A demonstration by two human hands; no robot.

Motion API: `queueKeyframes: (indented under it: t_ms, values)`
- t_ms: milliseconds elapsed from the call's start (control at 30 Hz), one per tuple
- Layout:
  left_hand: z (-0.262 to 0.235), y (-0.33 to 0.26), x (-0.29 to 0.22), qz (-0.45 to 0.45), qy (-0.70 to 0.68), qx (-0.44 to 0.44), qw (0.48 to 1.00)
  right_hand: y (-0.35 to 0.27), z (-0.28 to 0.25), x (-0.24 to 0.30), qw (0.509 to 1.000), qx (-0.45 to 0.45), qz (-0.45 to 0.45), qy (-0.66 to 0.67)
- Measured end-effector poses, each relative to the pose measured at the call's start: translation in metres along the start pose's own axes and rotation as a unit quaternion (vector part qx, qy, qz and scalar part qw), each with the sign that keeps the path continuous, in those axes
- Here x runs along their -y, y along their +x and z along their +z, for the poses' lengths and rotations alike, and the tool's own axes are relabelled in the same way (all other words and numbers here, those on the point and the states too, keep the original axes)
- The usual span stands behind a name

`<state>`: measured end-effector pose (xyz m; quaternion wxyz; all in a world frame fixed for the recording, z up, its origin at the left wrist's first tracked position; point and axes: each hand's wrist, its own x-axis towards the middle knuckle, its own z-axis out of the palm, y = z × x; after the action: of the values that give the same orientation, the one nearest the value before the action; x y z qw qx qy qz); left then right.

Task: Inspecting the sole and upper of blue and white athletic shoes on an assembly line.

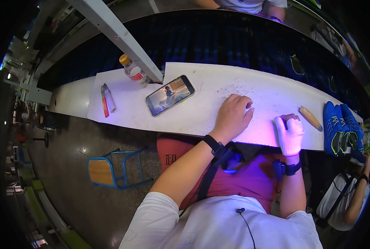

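My left hand (pixel 233 115) is bare and rests on the white tabletop (pixel 210 83). Its fingers are loosely curled, and I see nothing held in them. To its right, near the front edge, lies my right hand (pixel 290 132) in a white glove that leaves some fingers uncovered. Those fingers are also bent inward, with nothing visible in the grip. Dark crumbs (pixel 237 89) are scattered just beyond the left hand. Nearest to the right hand is a wooden-handled tool (pixel 310 118). A phone (pixel 170 95) showing a picture lies left of my left hand.
Blue shoes (pixel 333 126) stand at the right end. Red-handled nippers (pixel 105 103) and a yellow-capped bottle (pixel 133 70) are at the left, beside a slanting metal post (pixel 118 37). Beyond runs a dark conveyor (pixel 218 41), with a person (pixel 251 5) across it. A stool (pixel 102 171) stands lower left.
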<state>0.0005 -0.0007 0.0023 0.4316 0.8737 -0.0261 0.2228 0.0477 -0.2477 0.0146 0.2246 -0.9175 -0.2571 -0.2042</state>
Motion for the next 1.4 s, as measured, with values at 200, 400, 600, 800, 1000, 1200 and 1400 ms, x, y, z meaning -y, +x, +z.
queueKeyframes:
  t_ms: [200,400,600,800,1000,1200,1400]
  values:
    - [0.0,0.0,0.001,0.012,0.006,-0.002,1.0,0.0,-0.009,0.004,0.999,-0.008,-0.003,0.045]
    - [0.001,0.0,0.001,0.002,-0.002,-0.006,1.0,-0.045,-0.025,0.053,0.945,0.072,0.11,0.3]
    - [0.0,0.0,0.001,-0.013,-0.013,-0.01,1.0,-0.09,0.004,0.134,0.751,0.297,0.297,0.509]
    - [-0.002,0.0,-0.001,-0.042,-0.033,-0.004,0.999,-0.079,0.013,0.148,0.648,0.352,0.383,0.556]
    - [-0.002,0.0,-0.001,-0.039,-0.023,-0.002,0.999,-0.078,0.024,0.153,0.618,0.344,0.386,0.593]
    - [0.0,0.0,0.002,-0.026,-0.01,-0.004,1.0,-0.079,0.025,0.148,0.692,0.347,0.353,0.526]
    - [0.002,0.0,0.003,0.007,0.021,-0.013,1.0,-0.08,0.025,0.149,0.725,0.324,0.326,0.513]
